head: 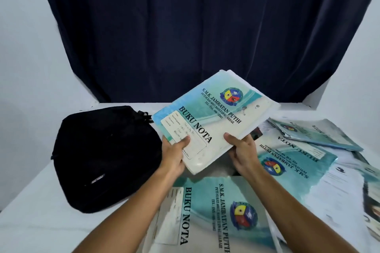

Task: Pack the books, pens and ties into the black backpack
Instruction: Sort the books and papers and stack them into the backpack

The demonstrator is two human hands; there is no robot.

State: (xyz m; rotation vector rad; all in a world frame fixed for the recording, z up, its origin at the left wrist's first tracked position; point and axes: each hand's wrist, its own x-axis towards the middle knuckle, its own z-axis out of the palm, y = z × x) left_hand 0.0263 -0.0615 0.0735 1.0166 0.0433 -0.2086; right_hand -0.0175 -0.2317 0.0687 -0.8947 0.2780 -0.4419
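I hold a teal and white "BUKU NOTA" notebook (216, 115) tilted in the air above the table. My left hand (173, 154) grips its near left edge with the thumb on the cover. My right hand (242, 151) grips its near right corner. The black backpack (102, 156) lies flat on the table to the left, and it looks zipped up. More of the same notebooks lie on the table: one near me (218, 211), one right of my right hand (296, 160), one at the far right (314, 133). No pens or ties are in view.
The table has a white cloth (41, 211). A dark blue curtain (185, 26) hangs behind it against white walls. Loose printed papers (349, 187) lie at the right edge. A small dark object (257, 132) peeks out under the held notebook.
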